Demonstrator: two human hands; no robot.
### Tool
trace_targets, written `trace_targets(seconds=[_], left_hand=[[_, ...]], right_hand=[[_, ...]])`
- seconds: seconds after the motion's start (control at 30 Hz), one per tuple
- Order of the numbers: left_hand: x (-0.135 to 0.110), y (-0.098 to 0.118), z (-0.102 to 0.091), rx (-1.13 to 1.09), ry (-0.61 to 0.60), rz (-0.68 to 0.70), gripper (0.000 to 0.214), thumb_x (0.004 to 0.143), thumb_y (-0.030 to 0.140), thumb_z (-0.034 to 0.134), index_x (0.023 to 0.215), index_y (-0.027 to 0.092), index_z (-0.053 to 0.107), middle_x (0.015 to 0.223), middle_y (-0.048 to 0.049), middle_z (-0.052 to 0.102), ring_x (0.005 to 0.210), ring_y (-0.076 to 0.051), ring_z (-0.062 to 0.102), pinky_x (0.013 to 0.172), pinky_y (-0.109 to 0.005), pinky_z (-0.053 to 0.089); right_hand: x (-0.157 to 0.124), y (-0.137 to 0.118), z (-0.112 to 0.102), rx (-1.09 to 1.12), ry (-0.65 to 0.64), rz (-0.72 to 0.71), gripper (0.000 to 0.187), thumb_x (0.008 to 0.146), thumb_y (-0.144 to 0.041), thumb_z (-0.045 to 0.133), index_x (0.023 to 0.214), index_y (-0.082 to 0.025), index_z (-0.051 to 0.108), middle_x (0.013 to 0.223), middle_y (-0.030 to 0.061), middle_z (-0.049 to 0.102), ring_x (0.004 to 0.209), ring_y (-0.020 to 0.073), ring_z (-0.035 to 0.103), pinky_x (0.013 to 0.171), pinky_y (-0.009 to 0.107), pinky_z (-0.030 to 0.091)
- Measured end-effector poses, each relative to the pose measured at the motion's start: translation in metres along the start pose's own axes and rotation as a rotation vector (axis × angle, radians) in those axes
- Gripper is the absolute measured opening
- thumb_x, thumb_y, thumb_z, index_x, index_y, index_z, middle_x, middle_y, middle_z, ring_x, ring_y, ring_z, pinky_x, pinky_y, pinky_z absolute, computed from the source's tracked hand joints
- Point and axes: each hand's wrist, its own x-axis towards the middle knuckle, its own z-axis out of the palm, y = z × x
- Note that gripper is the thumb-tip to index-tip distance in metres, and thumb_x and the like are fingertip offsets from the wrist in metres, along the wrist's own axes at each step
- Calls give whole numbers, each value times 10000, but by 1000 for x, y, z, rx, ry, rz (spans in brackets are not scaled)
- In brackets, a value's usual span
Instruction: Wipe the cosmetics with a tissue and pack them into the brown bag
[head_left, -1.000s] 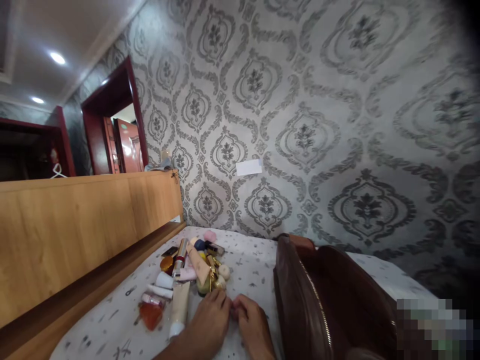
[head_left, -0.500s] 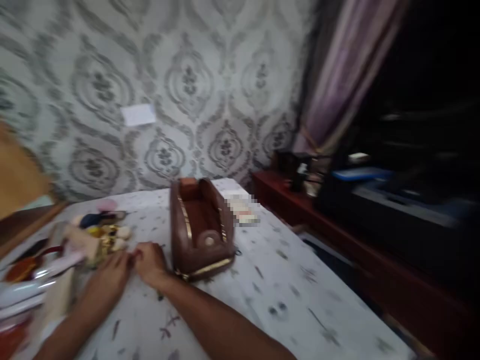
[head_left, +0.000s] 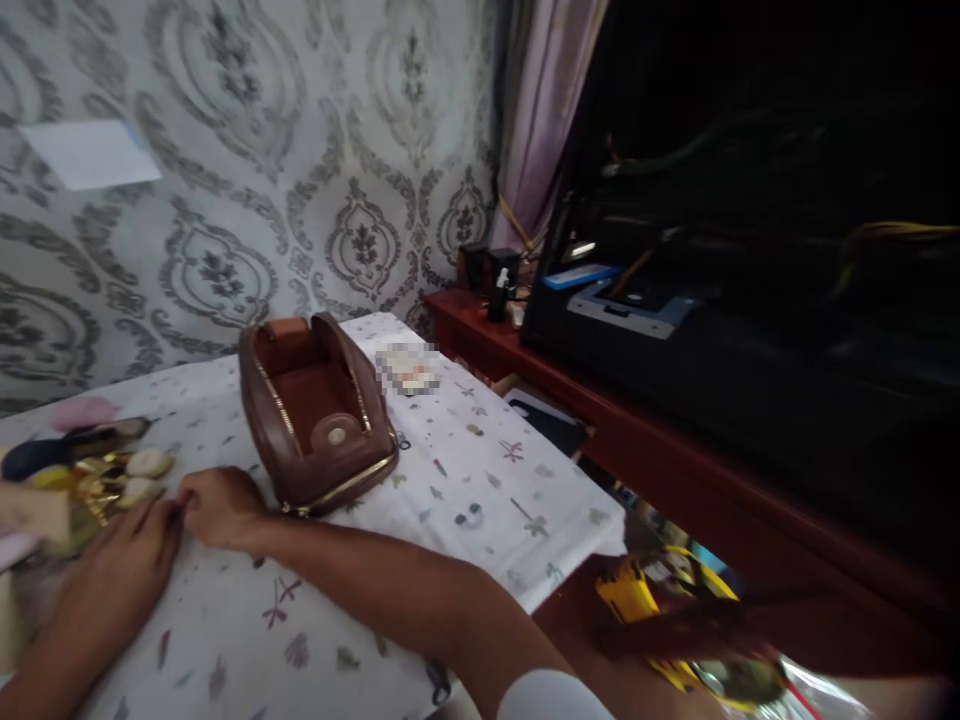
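Note:
My left hand (head_left: 131, 565) lies low over the table beside a pile of small things, its fingers bent and pressed together. Its fingertips meet those of my right hand (head_left: 219, 508), which is closed in a pinch. Whatever is between the fingers, if anything, is hidden. Just right of my right hand stands a brown leather bag (head_left: 262, 420), unzipped and gaping, with a reddish-brown lining and a snap tab. At my left fingertips are a shiny gold item (head_left: 101, 485) and cream-coloured rounded pieces (head_left: 148, 463). A dark blue rounded item (head_left: 34, 460) and a pink one (head_left: 82, 412) lie behind.
A white patterned cloth (head_left: 480, 480) covers the table. Past the bag lies a blurred-out flat item (head_left: 409, 368). To the right runs a dark red wooden stand (head_left: 540, 365) with a large black screen (head_left: 735, 250). Yellow items (head_left: 634, 595) are below the table edge.
The view has turned to the right, so the bag, the pile and both hands appear further left. My hands stay together at the same spot by the bag and pile.

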Motion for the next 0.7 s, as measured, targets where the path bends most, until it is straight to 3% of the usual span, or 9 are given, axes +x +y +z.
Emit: trace_targets(seconds=[0.23,0.7], left_hand=[[7,22,-23,16,-43,-66,447,969,240,238,959,99,663,917,-158,668,901,-292,658,848,-418,520],[5,30,-21,-33,-125,-172,334,949,101,343,1047,110,663,1019,-120,661,999,-265,612,927,-407,475]], right_hand=[[1,6,8,52,53,-41,251,852,-82,534,940,-199,739,974,30,777,893,142,676,713,194,426],[7,14,19,153,110,-55,289,800,-13,508,823,-177,744,833,35,765,790,145,677,709,192,447]])
